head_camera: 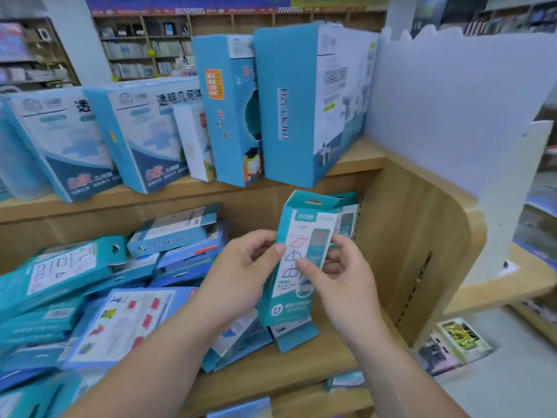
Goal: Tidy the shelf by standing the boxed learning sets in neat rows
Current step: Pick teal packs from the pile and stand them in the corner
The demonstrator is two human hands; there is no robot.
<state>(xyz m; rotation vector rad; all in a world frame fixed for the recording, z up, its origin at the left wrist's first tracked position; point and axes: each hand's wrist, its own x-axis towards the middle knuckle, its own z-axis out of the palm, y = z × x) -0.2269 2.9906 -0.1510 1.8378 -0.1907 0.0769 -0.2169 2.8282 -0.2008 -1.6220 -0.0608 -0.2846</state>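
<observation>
Together, two hands (241, 267) (340, 276), one box (301, 260).

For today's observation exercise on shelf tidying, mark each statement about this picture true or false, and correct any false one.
1. Both hands, left hand and right hand, hold the teal box. True.
2. The held box lies flat on the shelf. False: it is held roughly upright, near the wooden side panel.
3. The boxes at lower left are in a jumbled, mostly flat pile. True.
4. The upper shelf holds no boxes. False: several large blue boxes stand on it.
</observation>
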